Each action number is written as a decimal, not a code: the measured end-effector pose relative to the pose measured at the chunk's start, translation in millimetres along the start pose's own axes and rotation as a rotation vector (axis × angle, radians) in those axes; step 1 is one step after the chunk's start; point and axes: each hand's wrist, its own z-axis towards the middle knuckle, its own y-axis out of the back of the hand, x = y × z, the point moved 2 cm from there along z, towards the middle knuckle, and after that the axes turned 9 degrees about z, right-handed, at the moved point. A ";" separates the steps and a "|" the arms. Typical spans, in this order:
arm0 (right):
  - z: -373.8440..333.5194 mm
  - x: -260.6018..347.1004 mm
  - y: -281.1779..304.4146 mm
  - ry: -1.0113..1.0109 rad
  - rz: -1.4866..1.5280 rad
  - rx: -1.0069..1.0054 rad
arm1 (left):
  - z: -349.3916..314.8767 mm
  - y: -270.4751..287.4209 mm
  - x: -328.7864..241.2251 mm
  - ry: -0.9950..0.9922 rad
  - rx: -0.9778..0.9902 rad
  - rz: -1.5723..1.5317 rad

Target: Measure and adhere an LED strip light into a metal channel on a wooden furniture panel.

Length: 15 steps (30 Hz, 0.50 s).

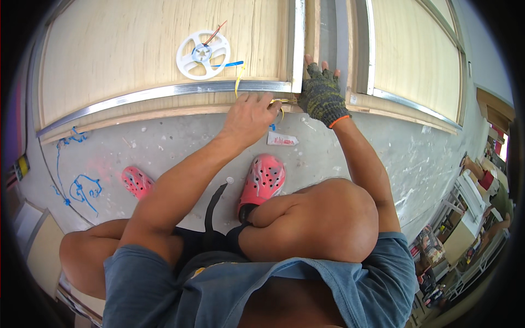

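My bare left hand (250, 119) is closed at the front edge of the pale wooden panel (126, 46), its fingers pinched together on a thin yellow wire (239, 82). The wire shows above the knuckles and again between my two hands. My right hand (324, 97), in a dark fingerless knit glove with an orange cuff, lies over the corner of the frame with its fingers stretched forward; its thumb is hidden. A metal strip (180, 89) runs along the panel just beyond my left hand. On the panel rests a white spool (187, 64) with red and blue wire ends.
A second framed panel (413, 54) lies at the right, across a narrow gap. On the grey floor are a small white tube (282, 139), tangled blue string (86, 187) and my pink clogs (265, 176) (136, 182). Assorted clutter (465, 218) stands along the right side.
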 end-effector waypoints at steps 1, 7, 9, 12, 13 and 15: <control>0.4 -1.0 -2.5 -0.002 -0.001 0.002 | -0.1 3.4 -0.7 -0.020 0.037 0.061; 0.7 -3.8 -7.9 -0.024 -0.018 -0.050 | 9.4 -0.3 -4.7 0.001 0.264 0.248; 3.3 -3.3 -8.1 -0.038 -0.048 -0.040 | 8.2 -2.5 -6.9 0.016 0.236 0.276; 3.4 -2.9 -8.4 -0.027 -0.041 -0.083 | 8.8 -2.5 -12.7 0.057 0.270 0.323; 2.5 -1.6 -6.2 -0.029 -0.042 -0.083 | 9.8 -1.2 -15.3 0.085 0.332 0.342; 1.6 1.2 -2.0 -0.057 -0.012 -0.008 | 12.6 3.9 -20.2 0.099 0.369 0.346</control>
